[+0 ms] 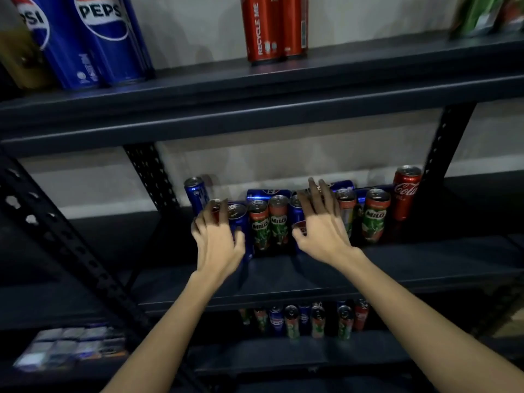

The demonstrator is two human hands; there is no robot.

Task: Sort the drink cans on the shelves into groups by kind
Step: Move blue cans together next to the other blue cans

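On the middle shelf (326, 275) stands a mixed cluster of cans: green Milo cans (260, 226) (374, 215), blue Pepsi cans (196, 194) and a red Coca-Cola can (405, 192) at the right end. My left hand (218, 242) reaches into the left end of the cluster. Its fingers are spread over a red can (216, 209) and its thumb rests against a blue can (237, 219). My right hand (321, 226) lies over the middle cans with its fingers stretched apart across their tops. A red can (302, 226) shows by its thumb. No can is lifted.
The top shelf (255, 89) carries Pepsi cans (102, 38) at the left, red cans (273, 26) in the middle and green packs (479, 15) at the right. The lower shelf holds several mixed cans (306, 320). Perforated dark uprights (147, 171) (445, 137) flank the bay.
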